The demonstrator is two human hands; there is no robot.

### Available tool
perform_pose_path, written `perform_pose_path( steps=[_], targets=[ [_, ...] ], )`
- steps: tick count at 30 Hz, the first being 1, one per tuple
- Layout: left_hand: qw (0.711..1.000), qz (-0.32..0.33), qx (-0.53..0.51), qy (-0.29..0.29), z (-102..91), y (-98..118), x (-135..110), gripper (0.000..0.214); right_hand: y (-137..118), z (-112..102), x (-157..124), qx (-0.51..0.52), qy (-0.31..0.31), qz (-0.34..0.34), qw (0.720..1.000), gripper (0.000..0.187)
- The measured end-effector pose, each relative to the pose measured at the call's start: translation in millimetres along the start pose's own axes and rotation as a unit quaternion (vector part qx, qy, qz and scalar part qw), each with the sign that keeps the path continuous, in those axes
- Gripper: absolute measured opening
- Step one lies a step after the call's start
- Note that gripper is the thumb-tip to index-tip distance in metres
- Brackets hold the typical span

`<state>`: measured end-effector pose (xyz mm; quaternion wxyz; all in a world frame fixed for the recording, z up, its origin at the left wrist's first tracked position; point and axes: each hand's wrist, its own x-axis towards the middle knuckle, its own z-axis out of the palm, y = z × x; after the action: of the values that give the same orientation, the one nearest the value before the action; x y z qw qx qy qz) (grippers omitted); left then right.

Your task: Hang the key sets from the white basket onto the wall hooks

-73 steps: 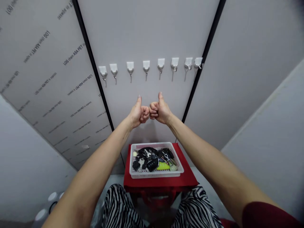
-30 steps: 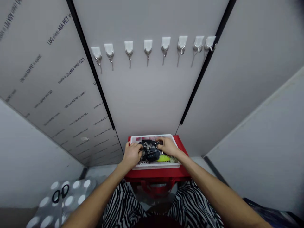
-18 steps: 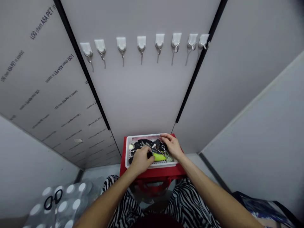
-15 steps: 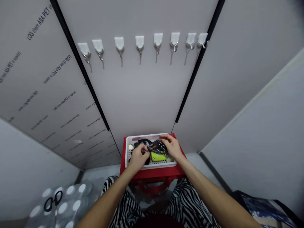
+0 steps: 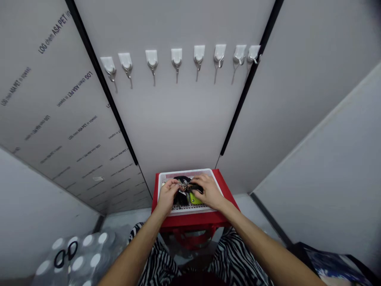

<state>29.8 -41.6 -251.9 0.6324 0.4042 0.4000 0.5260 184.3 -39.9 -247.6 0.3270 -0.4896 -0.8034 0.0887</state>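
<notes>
Above a white plastic basket (image 5: 190, 212), both of my hands hold one small bundle, a keychain (image 5: 185, 187) with metal rings and a dark, strap-like part. My left hand (image 5: 168, 194) pinches its metal end between thumb and fingertips. The fingers of my right hand (image 5: 207, 190) are curled round the dark end. Beneath them in the basket lie a bright yellow-green item (image 5: 195, 199) with a small hole, partly covered by my right hand, and black items (image 5: 181, 198) whose kind I cannot make out.
The basket stands on a red bag (image 5: 195, 219) between my knees. Several white adhesive hooks (image 5: 176, 59) line the wall panel ahead. Shrink-wrapped bottles (image 5: 77, 263) with a black handle stand at lower left. A dark bag with a printed picture (image 5: 333, 264) lies at lower right.
My right hand has moved down and left from the basket's far right corner and now covers more of the yellow-green item. My left hand has shifted slightly up and left.
</notes>
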Motion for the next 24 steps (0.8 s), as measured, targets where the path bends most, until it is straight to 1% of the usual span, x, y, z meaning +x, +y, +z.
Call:
perform_pose_path(
  steps=[2, 3, 6, 8, 9, 11, 13, 15, 17, 18, 19, 20, 21, 22, 24],
  targets=[
    [0.999, 0.019, 0.002, 0.027, 0.1, 0.9, -0.7, 0.015, 2.5, 2.7, -0.3, -0.014, -0.020, -0.006, 1.000, 0.018],
    [0.999, 0.027, 0.004, 0.042, 0.1, 1.2, -1.0, 0.015, 3.8, 3.4, -0.4, -0.013, -0.018, -0.006, 1.000, 0.016],
    [0.997, 0.042, 0.012, 0.069, -0.7, 0.4, -0.9, 0.016, 5.4, 2.1, -0.6, 0.017, 0.027, -0.004, 0.999, 0.016],
    [0.997, 0.044, 0.031, 0.063, -0.9, -1.6, -0.2, 0.015, 2.9, -1.2, 0.6, 0.039, 0.054, 0.002, 0.998, 0.016],
    [0.996, 0.048, 0.048, 0.056, -0.5, -2.6, 0.0, 0.015, 0.4, -3.4, 1.9, 0.045, 0.054, 0.005, 0.998, 0.016],
    [0.991, 0.069, 0.108, 0.031, 1.5, -3.2, -0.2, 0.018, -6.4, -9.1, 6.4, 0.050, 0.033, 0.008, 0.998, 0.017],
    [0.970, 0.121, 0.209, 0.015, 4.1, -0.7, -1.5, 0.028, -14.1, -15.7, 12.5, 0.056, -0.002, 0.012, 0.998, 0.018],
    [0.928, 0.188, 0.322, 0.006, 5.7, 5.2, -3.4, 0.035, -20.5, -22.2, 18.6, 0.080, -0.057, 0.020, 0.995, 0.019],
    [0.884, 0.238, 0.403, -0.016, 5.4, 12.9, -5.1, 0.028, -25.1, -27.3, 23.5, 0.116, -0.118, 0.036, 0.986, 0.020],
    [0.870, 0.248, 0.425, -0.034, 4.9, 16.8, -5.9, 0.023, -27.1, -29.2, 25.5, 0.133, -0.135, 0.047, 0.981, 0.020],
    [0.862, 0.252, 0.437, -0.050, 4.3, 20.3, -6.7, 0.020, -29.2, -30.8, 27.4, 0.148, -0.138, 0.061, 0.977, 0.019],
    [0.861, 0.251, 0.438, -0.058, 4.0, 23.3, -7.5, 0.019, -31.8, -32.0, 29.5, 0.162, -0.127, 0.077, 0.976, 0.018],
    [0.867, 0.246, 0.430, -0.056, 4.1, 25.9, -8.2, 0.019, -35.0, -33.1, 32.0, 0.176, -0.109, 0.094, 0.974, 0.016],
    [0.877, 0.240, 0.414, -0.047, 4.6, 28.2, -8.7, 0.020, -38.8, -34.1, 35.2, 0.193, -0.089, 0.111, 0.971, 0.015],
    [0.906, 0.218, 0.362, -0.020, 6.9, 33.6, -7.9, 0.021, -48.1, -36.2, 44.6, 0.231, -0.056, 0.134, 0.962, 0.014]
  ],
)
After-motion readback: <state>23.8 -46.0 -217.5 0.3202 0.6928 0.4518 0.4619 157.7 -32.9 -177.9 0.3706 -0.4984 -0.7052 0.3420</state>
